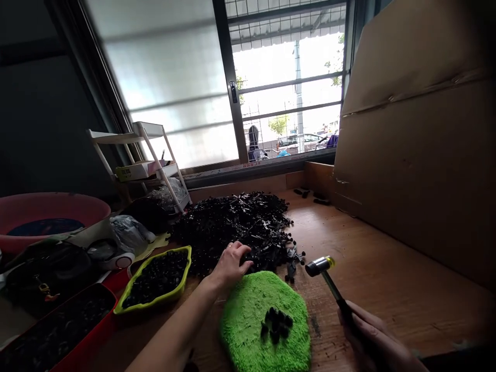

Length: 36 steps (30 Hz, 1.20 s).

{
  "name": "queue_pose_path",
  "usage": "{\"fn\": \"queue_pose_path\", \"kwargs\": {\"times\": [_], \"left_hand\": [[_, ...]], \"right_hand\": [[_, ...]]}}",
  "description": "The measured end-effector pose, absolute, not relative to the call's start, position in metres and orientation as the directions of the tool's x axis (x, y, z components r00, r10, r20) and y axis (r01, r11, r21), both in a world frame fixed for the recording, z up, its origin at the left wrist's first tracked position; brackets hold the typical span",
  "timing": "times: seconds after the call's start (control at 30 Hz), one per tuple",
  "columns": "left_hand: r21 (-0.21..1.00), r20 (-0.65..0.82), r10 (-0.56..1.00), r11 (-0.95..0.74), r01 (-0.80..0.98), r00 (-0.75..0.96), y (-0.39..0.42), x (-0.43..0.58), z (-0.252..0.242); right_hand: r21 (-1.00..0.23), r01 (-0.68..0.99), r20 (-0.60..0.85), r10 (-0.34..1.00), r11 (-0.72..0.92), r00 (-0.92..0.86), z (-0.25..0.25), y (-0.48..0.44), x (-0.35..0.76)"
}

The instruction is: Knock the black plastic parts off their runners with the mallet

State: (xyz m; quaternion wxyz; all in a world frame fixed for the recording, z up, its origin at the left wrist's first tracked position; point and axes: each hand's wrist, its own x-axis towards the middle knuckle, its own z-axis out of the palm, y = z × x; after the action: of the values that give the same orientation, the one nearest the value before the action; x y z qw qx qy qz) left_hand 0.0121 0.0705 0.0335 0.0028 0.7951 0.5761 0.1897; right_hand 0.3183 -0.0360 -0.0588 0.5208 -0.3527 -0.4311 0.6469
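Note:
My left hand (231,264) reaches forward with curled fingers into the near edge of a big heap of small black plastic parts (236,222); whether it grips any I cannot make out. My right hand (372,338) is closed around the black handle of a small hammer (323,271), whose head with a yellow tip hovers just right of the heap. In front of me lies a fuzzy green pad (251,315) with a small cluster of black parts (276,324) on it.
A green tray (182,289) and a red tray (83,349) at the left hold black parts. Behind them are a pink basin (50,206), plastic bags and a white rack (147,150). Cardboard sheets (418,139) stand along the right. A window is behind the wooden table (387,268).

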Motion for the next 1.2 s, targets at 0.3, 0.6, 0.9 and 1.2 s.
{"fn": "queue_pose_path", "kwargs": {"times": [0.3, 0.6, 0.9, 1.2], "left_hand": [[0.355, 0.339, 0.929, -0.274, 0.894, 0.150, 0.073, 0.021, 0.035], [0.356, 0.155, 0.988, -0.037, 0.934, -0.020, -0.011, -0.057, 0.034], [0.413, 0.343, 0.912, -0.361, 0.836, 0.224, -0.044, 0.002, 0.033], [0.497, 0.289, 0.864, -0.503, 0.707, 0.412, -0.043, 0.043, 0.023]], "right_hand": [[-0.949, -0.315, 0.069, 0.959, -0.021, -0.273, -0.046, -0.040, 0.316], [-0.946, -0.317, 0.032, 0.955, -0.066, -0.295, -0.039, -0.039, 0.314], [-0.969, -0.240, 0.013, 0.964, -0.053, -0.264, -0.037, -0.041, 0.314], [-0.973, -0.230, 0.084, 0.957, 0.018, -0.277, -0.050, -0.043, 0.319]]}}
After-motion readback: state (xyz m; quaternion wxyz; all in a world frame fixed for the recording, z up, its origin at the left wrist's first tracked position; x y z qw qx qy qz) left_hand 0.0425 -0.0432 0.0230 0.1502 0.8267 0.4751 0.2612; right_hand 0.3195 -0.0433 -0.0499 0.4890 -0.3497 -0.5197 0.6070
